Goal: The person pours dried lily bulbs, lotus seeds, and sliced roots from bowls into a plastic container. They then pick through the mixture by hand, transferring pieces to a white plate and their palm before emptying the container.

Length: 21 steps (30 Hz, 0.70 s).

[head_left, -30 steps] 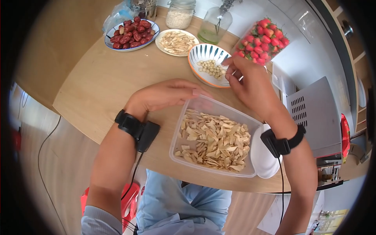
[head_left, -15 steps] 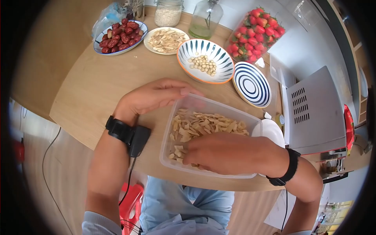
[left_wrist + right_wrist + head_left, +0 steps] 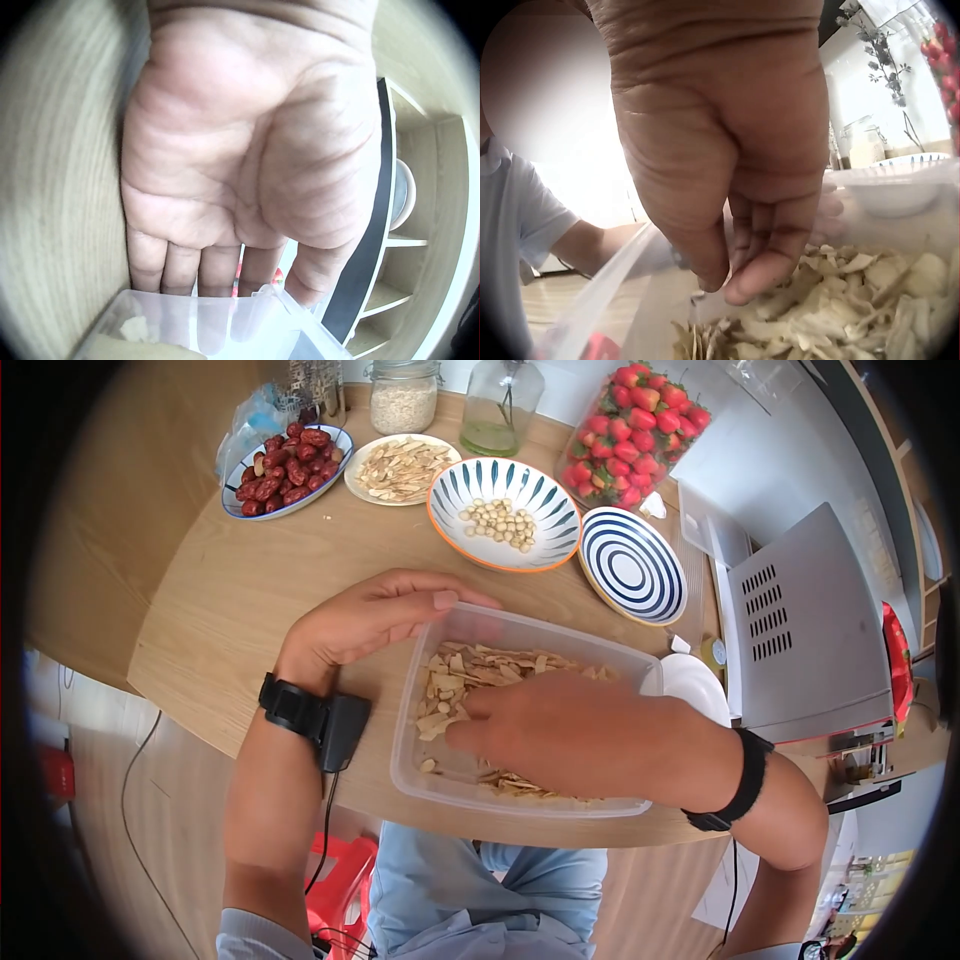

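In the head view, a clear plastic container holds pale dried slices. My left hand lies against its far left corner, thumb near the rim; the left wrist view shows the nearly straight fingers behind the clear wall. Inside the container, my right hand reaches down over the slices. Its thumb and index tips are close together in the right wrist view, with nothing visible between them. A small round pale piece lies on the container's bottom, left of that hand.
Behind the container stand a bowl of pale round pieces, a blue-ringed plate, a plate of slices, red dates, a jar, a vase and strawberries. A white dish is at right.
My right hand has moved from the bowl of round pieces down into the container, shifting slightly left since. My left hand has stayed at the container's corner.
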Each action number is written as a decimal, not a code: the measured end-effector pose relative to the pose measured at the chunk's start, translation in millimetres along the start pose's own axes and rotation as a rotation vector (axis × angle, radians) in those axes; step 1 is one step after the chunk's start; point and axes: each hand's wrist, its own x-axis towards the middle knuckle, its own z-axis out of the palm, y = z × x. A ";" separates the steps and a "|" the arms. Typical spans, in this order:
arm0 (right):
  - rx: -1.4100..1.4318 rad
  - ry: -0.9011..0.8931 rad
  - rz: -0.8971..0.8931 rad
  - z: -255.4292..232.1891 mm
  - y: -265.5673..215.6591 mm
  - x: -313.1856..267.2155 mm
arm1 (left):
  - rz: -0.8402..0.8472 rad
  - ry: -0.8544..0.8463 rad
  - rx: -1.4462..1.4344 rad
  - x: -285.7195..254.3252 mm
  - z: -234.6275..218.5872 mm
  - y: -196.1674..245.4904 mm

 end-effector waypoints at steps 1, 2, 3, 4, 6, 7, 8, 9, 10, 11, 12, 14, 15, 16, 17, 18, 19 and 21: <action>-0.005 0.004 -0.002 4.7 0.2 0.8 | -0.003 -0.005 -0.008 0.0 0.3 0.4; -0.011 0.007 -0.005 7.7 0.4 2.4 | 0.002 -0.009 -0.008 0.3 0.7 0.5; -0.027 0.024 0.019 8.6 0.0 5.0 | 0.005 -0.011 -0.006 0.6 1.0 0.7; -0.044 0.041 0.041 9.1 -1.1 8.6 | 0.009 -0.011 -0.004 -0.2 1.1 1.1; -0.079 0.088 0.039 12.4 0.2 17.3 | 0.020 -0.004 0.014 0.3 0.3 0.1; -0.096 0.118 0.017 16.8 4.0 22.2 | 0.024 -0.004 0.022 1.1 0.2 -0.3; -0.113 0.147 -0.002 20.4 6.9 26.3 | 0.025 -0.010 0.020 1.2 0.9 0.4; -0.137 0.145 -0.001 22.4 8.3 30.2 | 0.027 -0.016 0.017 1.2 1.7 1.2; -0.162 0.140 -0.001 23.7 9.6 34.0 | 0.031 -0.023 0.013 1.5 2.1 1.3; -0.189 0.134 -0.001 24.6 11.0 35.9 | 0.030 -0.024 0.008 1.8 1.7 1.0; -0.197 0.142 -0.010 25.8 13.0 36.0 | 0.028 -0.024 0.002 1.8 0.9 0.3; -0.212 0.161 -0.031 28.2 16.1 35.2 | 0.029 -0.021 -0.001 0.9 0.4 -0.5; -0.232 0.174 -0.034 30.0 15.9 34.4 | 0.032 -0.021 0.000 0.9 0.4 -0.5; -0.254 0.187 -0.037 32.1 14.5 32.9 | 0.035 -0.021 0.002 1.1 0.6 0.0; -0.274 0.200 -0.040 33.2 12.6 31.7 | 0.036 -0.020 0.001 1.4 -0.1 -0.7; -0.291 0.184 -0.034 33.5 10.2 31.7 | 0.036 -0.019 -0.002 1.8 -1.2 -2.3; -0.308 0.168 -0.027 33.2 7.5 32.6 | 0.037 -0.018 -0.004 1.9 -1.8 -2.8; -0.292 0.160 -0.019 31.9 2.8 32.8 | 0.035 -0.024 -0.005 1.5 -1.4 -1.9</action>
